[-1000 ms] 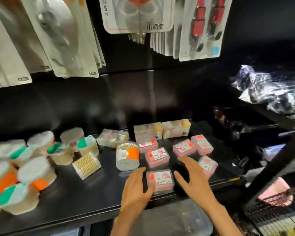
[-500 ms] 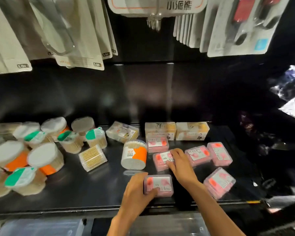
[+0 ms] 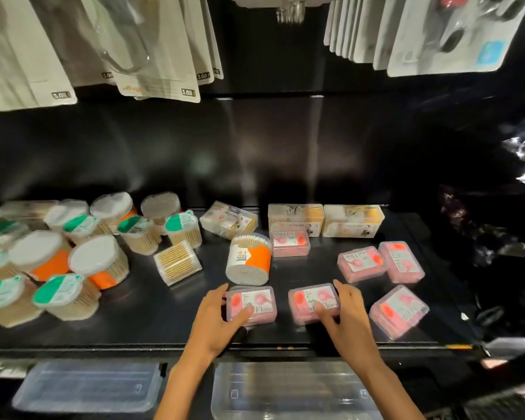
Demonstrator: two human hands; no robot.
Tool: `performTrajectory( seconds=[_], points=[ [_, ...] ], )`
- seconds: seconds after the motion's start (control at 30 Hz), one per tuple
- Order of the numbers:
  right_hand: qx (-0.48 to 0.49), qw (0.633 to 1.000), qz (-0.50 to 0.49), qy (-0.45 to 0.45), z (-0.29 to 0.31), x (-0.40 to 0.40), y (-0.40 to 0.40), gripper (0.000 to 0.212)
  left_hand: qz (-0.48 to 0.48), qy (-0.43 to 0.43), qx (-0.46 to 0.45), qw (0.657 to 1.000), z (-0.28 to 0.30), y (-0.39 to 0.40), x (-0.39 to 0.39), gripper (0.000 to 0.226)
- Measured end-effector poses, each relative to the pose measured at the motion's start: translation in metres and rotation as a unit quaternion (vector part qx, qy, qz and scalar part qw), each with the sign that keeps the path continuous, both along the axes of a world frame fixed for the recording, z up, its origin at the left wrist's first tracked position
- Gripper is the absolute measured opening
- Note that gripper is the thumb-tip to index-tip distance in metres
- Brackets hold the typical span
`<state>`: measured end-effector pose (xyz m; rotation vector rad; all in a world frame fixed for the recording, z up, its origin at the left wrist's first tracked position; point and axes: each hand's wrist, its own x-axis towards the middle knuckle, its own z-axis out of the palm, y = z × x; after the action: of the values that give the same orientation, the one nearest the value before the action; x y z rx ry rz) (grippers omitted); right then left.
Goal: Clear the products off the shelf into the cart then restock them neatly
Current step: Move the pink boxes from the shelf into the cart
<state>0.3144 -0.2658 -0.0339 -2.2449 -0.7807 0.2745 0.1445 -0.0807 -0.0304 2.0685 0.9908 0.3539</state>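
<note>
My left hand [image 3: 217,321] grasping a pink floss box [image 3: 252,304] near the front of the black shelf [image 3: 152,310], my right hand [image 3: 344,315] grasping a second pink box [image 3: 311,301] just beside it, orange-banded tub [image 3: 249,257] lying behind them.

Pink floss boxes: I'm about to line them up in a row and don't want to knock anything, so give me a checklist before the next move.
1. Left hand grips the front-left floss box: ok.
2. Right hand grips the middle floss box: ok.
3. The two held boxes sit square to the shelf edge: ok.
4. Front-right floss box straight: not ok, tilted.
5. Orange-banded swab tub clear of the left box: not ok, close behind it.
6. Box lids closed: cannot tell.
</note>
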Motion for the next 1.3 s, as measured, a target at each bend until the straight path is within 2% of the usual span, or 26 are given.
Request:
performTrajectory(
  seconds=[0.1,0.2,0.33,0.4,0.47,0.53,0.63,0.73,0.83,1.0,1.17,1.3],
  points=[
    [-0.06,0.998,-0.026,0.02,0.004,0.003,0.004,0.079,-0.003,0.028,-0.007,1.0,0.0,0.003,0.0,0.072],
    [-0.098,0.994,-0.021,0.049,0.01,0.007,0.009,0.071,-0.041,0.044,-0.005,0.998,0.001,0.004,-0.001,0.082],
    [-0.016,0.993,-0.032,0.115,0.005,0.006,0.006,0.062,-0.018,-0.026,-0.016,0.999,0.003,-0.002,-0.003,0.059],
    [0.037,0.986,-0.039,0.16,0.004,0.004,0.003,0.059,-0.011,-0.057,-0.029,0.998,0.006,-0.01,-0.003,0.057],
    [0.064,0.978,-0.045,0.194,0.004,0.002,0.002,0.067,0.004,-0.081,-0.048,0.996,0.007,-0.016,-0.003,0.058],
    [0.064,0.974,-0.05,0.213,0.002,0.001,0.001,0.085,0.016,-0.099,-0.066,0.993,0.005,-0.019,-0.003,0.063],
    [0.021,0.98,-0.038,0.193,0.001,0.001,0.0,0.09,0.03,-0.113,-0.072,0.991,0.004,-0.022,-0.003,0.068],
    [-0.027,0.987,-0.008,0.16,-0.001,0.006,0.0,0.068,0.036,-0.114,-0.069,0.99,0.007,-0.024,-0.003,0.069],
    [-0.021,0.986,0.018,0.163,-0.004,0.011,0.0,0.048,0.042,-0.117,-0.075,0.989,0.008,-0.025,-0.003,0.071],
    [0.048,0.987,0.021,0.15,-0.002,0.005,-0.01,0.059,0.043,-0.115,-0.082,0.989,0.003,-0.026,-0.003,0.065],
    [0.11,0.977,0.005,0.181,-0.007,-0.002,-0.015,0.064,0.039,-0.121,-0.09,0.988,0.003,-0.029,-0.003,0.062],
    [0.097,0.983,0.005,0.154,-0.012,-0.005,-0.016,0.074,0.041,-0.117,-0.093,0.988,0.005,-0.032,-0.001,0.061]
  ],
)
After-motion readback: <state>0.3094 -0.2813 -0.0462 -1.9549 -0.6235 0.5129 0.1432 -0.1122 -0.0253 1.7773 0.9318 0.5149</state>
